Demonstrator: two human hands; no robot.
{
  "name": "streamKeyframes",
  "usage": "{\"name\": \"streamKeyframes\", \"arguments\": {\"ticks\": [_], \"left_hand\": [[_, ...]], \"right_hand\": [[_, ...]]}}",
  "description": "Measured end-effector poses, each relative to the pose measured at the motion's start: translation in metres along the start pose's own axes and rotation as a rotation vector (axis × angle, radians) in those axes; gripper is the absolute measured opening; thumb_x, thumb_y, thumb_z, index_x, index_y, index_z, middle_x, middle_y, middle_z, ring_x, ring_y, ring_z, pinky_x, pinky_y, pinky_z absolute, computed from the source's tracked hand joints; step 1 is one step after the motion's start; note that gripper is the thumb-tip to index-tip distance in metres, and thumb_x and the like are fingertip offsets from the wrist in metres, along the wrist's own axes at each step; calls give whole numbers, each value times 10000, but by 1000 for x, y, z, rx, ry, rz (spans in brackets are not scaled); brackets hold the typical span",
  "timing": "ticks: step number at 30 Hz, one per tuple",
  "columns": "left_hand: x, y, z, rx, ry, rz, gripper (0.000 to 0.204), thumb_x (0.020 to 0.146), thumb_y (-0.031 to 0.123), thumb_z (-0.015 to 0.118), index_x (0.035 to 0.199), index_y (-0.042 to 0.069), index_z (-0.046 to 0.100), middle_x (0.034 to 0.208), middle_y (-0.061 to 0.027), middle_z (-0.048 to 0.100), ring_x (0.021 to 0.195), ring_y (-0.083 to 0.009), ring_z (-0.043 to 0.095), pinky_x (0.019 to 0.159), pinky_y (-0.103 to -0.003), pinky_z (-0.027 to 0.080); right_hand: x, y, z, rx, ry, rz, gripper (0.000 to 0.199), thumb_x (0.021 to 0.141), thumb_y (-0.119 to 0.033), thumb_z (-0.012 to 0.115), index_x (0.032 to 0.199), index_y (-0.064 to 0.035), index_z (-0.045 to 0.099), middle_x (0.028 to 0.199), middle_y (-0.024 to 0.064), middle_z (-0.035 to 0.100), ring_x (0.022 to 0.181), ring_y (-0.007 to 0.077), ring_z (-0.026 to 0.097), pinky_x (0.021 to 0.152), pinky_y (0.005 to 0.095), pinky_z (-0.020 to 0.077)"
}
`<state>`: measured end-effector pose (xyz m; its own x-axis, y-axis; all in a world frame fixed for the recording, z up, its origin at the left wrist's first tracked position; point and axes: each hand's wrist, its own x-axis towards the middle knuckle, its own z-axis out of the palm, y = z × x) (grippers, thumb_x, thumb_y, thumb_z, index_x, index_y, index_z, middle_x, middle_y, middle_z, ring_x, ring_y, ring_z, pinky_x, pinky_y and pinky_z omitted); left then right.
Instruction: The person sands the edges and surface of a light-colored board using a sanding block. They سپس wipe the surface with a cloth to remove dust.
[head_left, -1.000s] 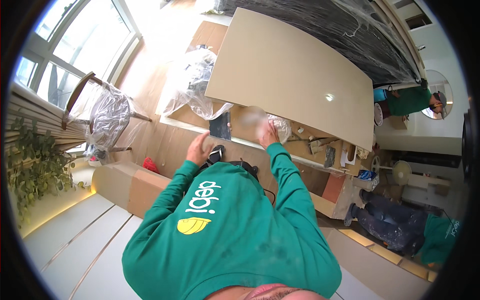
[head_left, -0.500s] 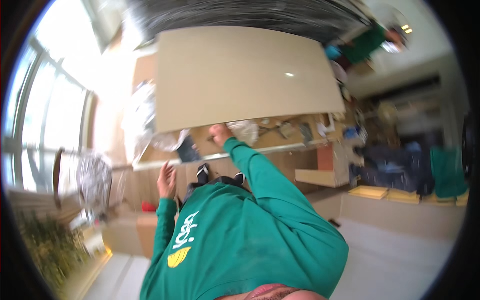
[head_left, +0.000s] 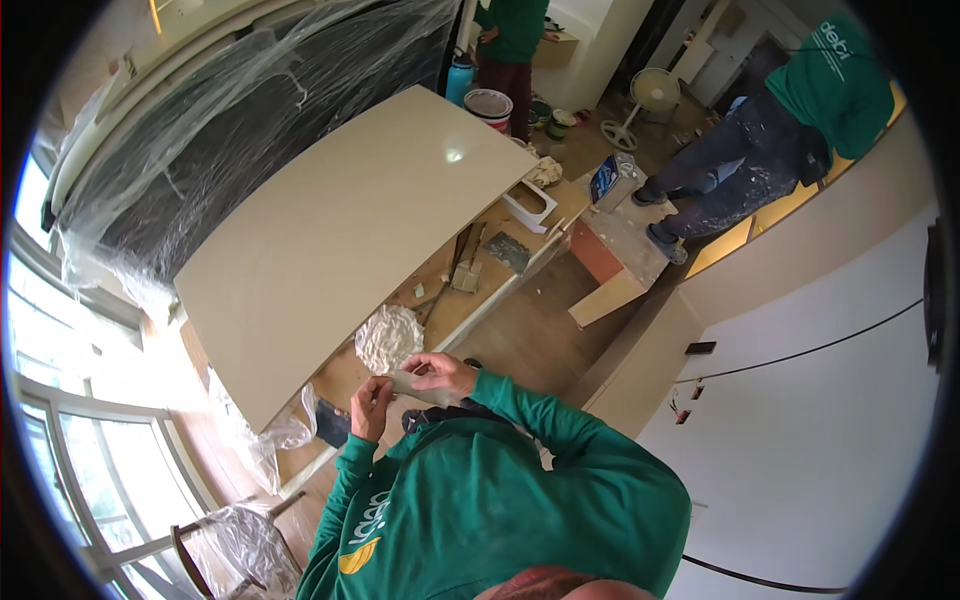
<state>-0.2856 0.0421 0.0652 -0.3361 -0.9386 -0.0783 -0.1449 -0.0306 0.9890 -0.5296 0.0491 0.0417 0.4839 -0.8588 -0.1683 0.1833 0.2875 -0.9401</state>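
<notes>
Close to my chest, both my hands hold a small, thin grey-beige sheet (head_left: 418, 388), seemingly folded; its exact kind is unclear. My left hand (head_left: 370, 408) pinches its left end between thumb and fingers. On the other end, the fingers of my right hand (head_left: 443, 372) close over it from above. Just beyond my hands lies a large, smooth beige panel (head_left: 340, 240) on the work surface. A crumpled whitish bundle (head_left: 388, 338) rests beside the panel's near edge.
Plastic film over a dark surface (head_left: 270, 120) borders the panel's far side. A dark flat piece (head_left: 332, 424), a grey plate (head_left: 508, 252) and a white frame (head_left: 530, 207) lie around it. Two people in green tops (head_left: 835, 85) stand beyond, near a fan (head_left: 652, 92), tubs and a tin (head_left: 615, 182).
My view has turned to the right. My right hand has left the panel's near edge, and my open left hand has come in to meet it; both now grip the small sheet.
</notes>
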Motion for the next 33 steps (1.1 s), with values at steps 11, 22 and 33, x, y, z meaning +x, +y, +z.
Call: {"name": "streamKeyframes", "arguments": {"ticks": [11,22,33], "left_hand": [[209,94,94,497,69,409,515,886,258,780,1323,35,622,1246,-162,676,1135,-337,650,934,-441,538],[268,71,147,1320,81,381,989,736,28,760,1602,41,281,1675,-251,211,1570,-446,150,1265,-614,141],[267,80,150,1340,62,380,954,714,-36,651,1597,34,298,1676,-238,229,1578,-432,140,1277,-607,111]], "right_hand": [[-12,-74,-179,-773,670,-597,620,944,28,530,1543,-131,490,1568,74,489,1237,285,623,933,371,558],[39,-90,-236,-1404,691,-585,706,846,22,565,1530,-129,484,1642,92,389,1059,361,585,877,533,521],[39,-122,-345,-1309,733,-455,712,824,93,529,1517,-63,472,1602,147,445,1260,408,588,1084,542,461]]}}
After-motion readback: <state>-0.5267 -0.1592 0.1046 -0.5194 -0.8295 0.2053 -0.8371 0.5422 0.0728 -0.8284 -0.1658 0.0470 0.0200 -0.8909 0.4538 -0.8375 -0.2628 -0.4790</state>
